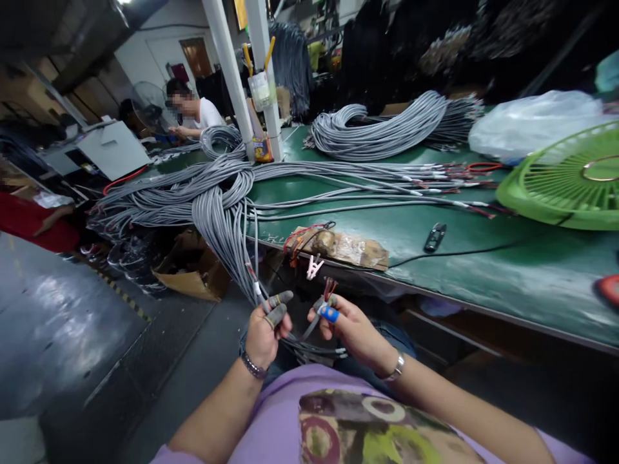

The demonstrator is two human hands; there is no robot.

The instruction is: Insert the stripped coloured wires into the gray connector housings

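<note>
My left hand (265, 332), with grey finger cots on its fingertips, pinches the end of a grey cable (255, 283) that hangs down from the big bundle of grey cables (217, 212) on the green table (507, 270). My right hand (351, 328), with a blue cot on one finger, grips another grey cable end (325, 298) whose red and dark wire tips stick up. The two hands are close together just below the table's front edge, above my lap. Loops of cable sag between them.
On the table edge lies a taped brown block (348, 247) with a white clip (314, 266). A green fan (565, 177), a small black tool (434, 237), a plastic bag (532, 122) and more cable coils (387, 129) lie further back. Another person (193, 113) works at the far left.
</note>
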